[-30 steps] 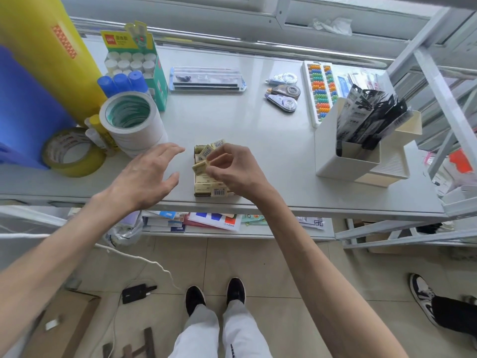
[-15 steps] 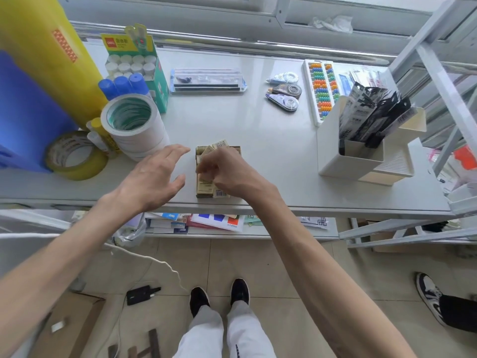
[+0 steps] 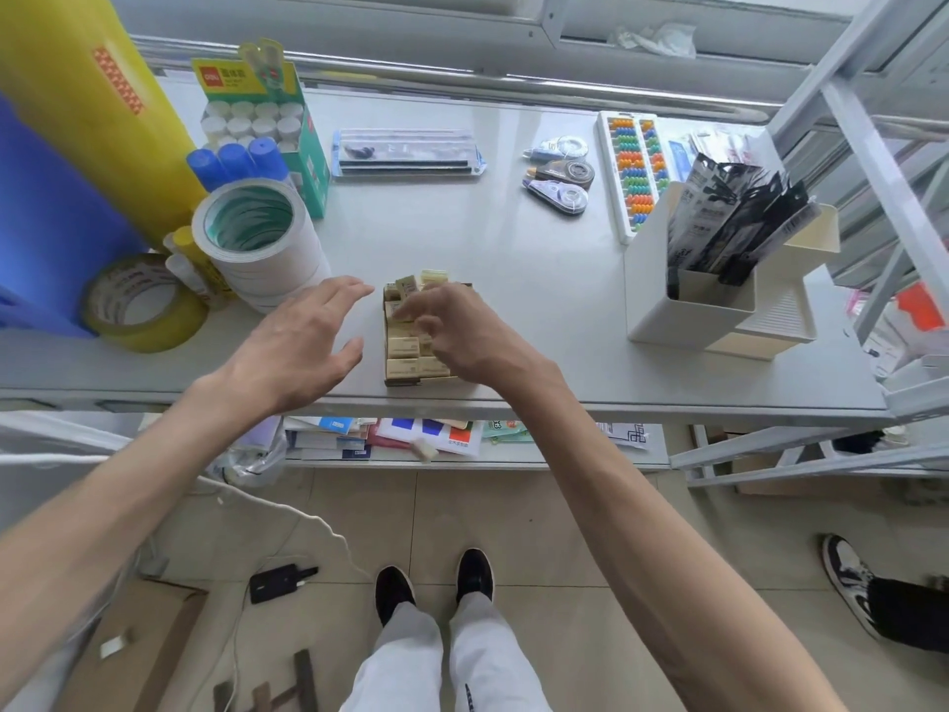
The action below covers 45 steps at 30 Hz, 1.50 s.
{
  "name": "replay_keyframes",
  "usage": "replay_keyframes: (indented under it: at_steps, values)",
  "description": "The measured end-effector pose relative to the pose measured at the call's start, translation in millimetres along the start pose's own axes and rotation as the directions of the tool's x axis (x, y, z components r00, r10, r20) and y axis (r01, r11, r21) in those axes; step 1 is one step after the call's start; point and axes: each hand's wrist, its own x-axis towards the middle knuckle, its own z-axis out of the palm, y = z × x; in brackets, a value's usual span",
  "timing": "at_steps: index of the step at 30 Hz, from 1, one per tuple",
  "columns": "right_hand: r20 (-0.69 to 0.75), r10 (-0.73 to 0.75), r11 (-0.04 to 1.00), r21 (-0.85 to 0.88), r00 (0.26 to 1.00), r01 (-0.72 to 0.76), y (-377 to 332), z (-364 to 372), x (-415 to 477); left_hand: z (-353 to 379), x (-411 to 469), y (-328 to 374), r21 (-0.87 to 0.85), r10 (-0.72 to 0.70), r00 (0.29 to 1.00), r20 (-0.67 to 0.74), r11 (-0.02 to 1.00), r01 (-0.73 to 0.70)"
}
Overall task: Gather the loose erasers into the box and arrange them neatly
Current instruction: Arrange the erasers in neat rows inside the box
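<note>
erasers, beige blocks in printed paper sleeves (image 3: 405, 347), lie in rows inside a small brown cardboard box (image 3: 405, 381) that sits near the front edge of the white table (image 3: 513, 259). at the box's far end a few erasers stand tilted, out of line with the rest. the right hand (image 3: 464, 334) is over the box, its fingers curled down onto the erasers; whether they pinch one cannot be told. the left hand (image 3: 300, 346) hovers just left of the box, apart from it, fingers spread wide and holding nothing. a stack of white tape rolls (image 3: 257, 238) stands beyond the left hand. a small pale block (image 3: 425, 449) shows on the papers of the shelf below.
</note>
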Motion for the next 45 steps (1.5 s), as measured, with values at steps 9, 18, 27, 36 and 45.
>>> replay_keyframes:
  at_steps: [9, 18, 27, 36, 45]
  values:
    - [-0.255, 0.042, 0.987, 0.164, 0.966, 0.001, 11, -12, -17, 6, 7, 7, -0.005, 0.002, 1.000, 0.010, 1.000, -0.002]
    - [-0.282, 0.110, 0.993, 0.073, 0.953, -0.093, 25, -21, -20, 4, 12, 9, -0.019, 0.007, 1.000, 0.002, 1.000, -0.007]
    - [-0.130, 0.156, 0.987, -0.024, 0.979, -0.160, 19, -11, -18, 6, 17, 8, -0.029, 0.015, 1.000, -0.005, 0.999, -0.015]
    - [-0.083, 0.193, 0.959, -0.195, 0.978, -0.205, 6, -12, -15, 7, 19, 8, -0.021, 0.012, 1.000, -0.007, 1.000, -0.013]
    - [-0.069, 0.179, 0.960, -0.204, 0.981, -0.190, 2, -11, -15, 7, 18, 10, -0.025, 0.016, 1.000, -0.010, 1.000, -0.017]
